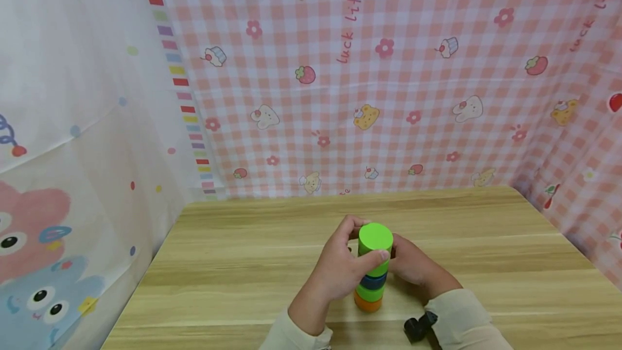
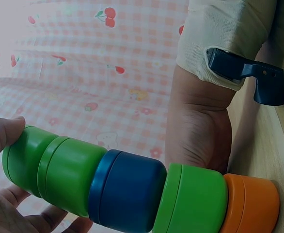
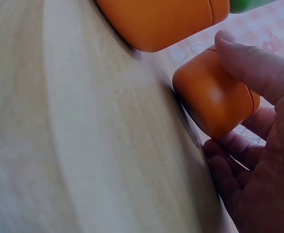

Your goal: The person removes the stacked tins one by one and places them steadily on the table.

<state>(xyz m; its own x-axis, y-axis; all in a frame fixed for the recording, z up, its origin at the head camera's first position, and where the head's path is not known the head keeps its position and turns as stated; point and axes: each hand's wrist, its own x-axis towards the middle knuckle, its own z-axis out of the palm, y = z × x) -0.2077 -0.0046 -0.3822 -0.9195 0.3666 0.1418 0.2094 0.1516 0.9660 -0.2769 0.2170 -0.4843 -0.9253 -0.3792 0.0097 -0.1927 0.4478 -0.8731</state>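
My left hand [image 1: 340,271] curls around the topmost smooth green plastic cup [image 1: 375,242] of the stacked tower; my right hand [image 3: 258,160] pinches a loose orange cup [image 3: 214,97] beside its base. Light, rigid, probably slippery; best held by the sides.

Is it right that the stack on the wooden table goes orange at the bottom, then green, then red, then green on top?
Not quite. The third piece is dark blue, not red. The left wrist view shows the stack running orange piece, green piece, dark blue piece, then green top pieces. The head view agrees, and shows it standing on the wooden table.
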